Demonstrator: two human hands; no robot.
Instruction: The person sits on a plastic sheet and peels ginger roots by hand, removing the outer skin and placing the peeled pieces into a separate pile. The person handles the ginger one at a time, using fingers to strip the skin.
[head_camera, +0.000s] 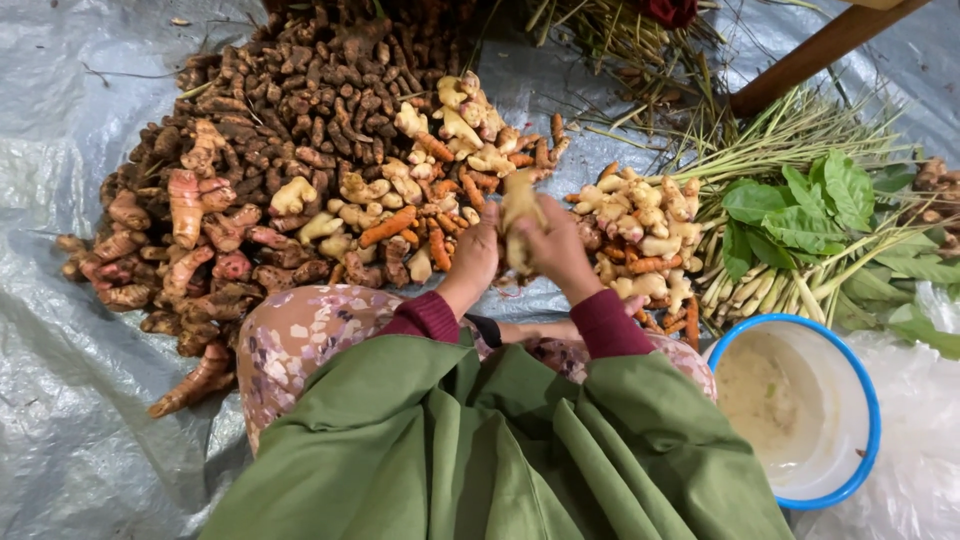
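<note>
Head view: left hand (474, 262) and right hand (557, 252) are both clamped on a pale ginger root (520, 212), held just above the root heap (300, 160). A slip could drop it among the loose pieces. Underneath lies a crinkled grey plastic sheet (60, 400) on the floor; lemongrass (770, 270) and a blue-rimmed bowl (868, 420) sit at right

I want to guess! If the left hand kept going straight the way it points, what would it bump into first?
Probably the mixed heap of pale and orange knobbly roots just beyond the left hand, though depth is unclear.
</note>
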